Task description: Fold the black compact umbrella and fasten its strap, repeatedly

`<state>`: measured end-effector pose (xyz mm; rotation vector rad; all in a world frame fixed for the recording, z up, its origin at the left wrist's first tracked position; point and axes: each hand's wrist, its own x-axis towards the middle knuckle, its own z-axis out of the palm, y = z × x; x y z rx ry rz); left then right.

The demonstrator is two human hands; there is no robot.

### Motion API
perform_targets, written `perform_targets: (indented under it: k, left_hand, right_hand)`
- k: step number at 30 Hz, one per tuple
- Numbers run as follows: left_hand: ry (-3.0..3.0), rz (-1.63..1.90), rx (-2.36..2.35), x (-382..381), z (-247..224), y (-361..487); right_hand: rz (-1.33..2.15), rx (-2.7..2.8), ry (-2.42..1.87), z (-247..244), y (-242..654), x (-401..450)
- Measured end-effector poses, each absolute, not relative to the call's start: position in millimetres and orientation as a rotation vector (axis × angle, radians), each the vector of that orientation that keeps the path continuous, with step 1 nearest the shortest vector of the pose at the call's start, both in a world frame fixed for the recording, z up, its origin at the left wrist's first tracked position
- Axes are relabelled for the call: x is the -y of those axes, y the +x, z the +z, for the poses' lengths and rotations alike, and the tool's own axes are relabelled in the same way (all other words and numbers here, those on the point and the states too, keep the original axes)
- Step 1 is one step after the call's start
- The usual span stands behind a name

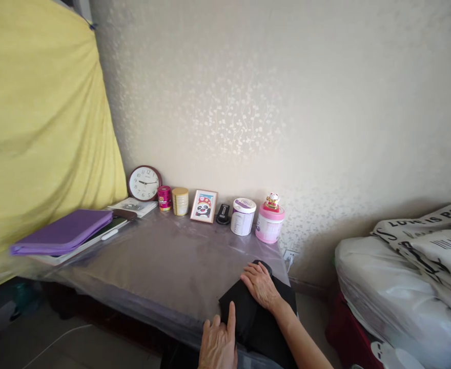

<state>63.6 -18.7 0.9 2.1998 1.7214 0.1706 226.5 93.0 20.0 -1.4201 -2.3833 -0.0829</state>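
A piece of black fabric (243,307) with angular folded panels lies over the table's near right corner; its exact kind is unclear. On its upper part rests my right hand (262,287), the fingers lying together and pointing left. Just beyond those fingers a rounded black end (264,266) shows, partly hidden by the hand. My left hand (218,343) is low in the picture, at the fabric's left edge. Its index finger stretches forward over the fabric, while the other fingers are bent and the thumb is hidden. I see nothing held in it.
Along the wall stand a clock (144,183), a pink tin (164,198), a yellow-lidded jar (180,201), a panda picture frame (204,206), a small black device (223,213), a white tub (243,217) and a pink tub (269,225). A purple folder (62,231) lies left; bagged bedding (394,287) sits right.
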Motion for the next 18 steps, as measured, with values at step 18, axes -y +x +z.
perform_targets:
  k: [18]
  left_hand:
    - [2.105, 0.106, -1.731, 20.9, 2.6, 59.1]
  right_hand:
    - [-0.31, 1.861, -1.832, 20.8, 305.4, -91.8]
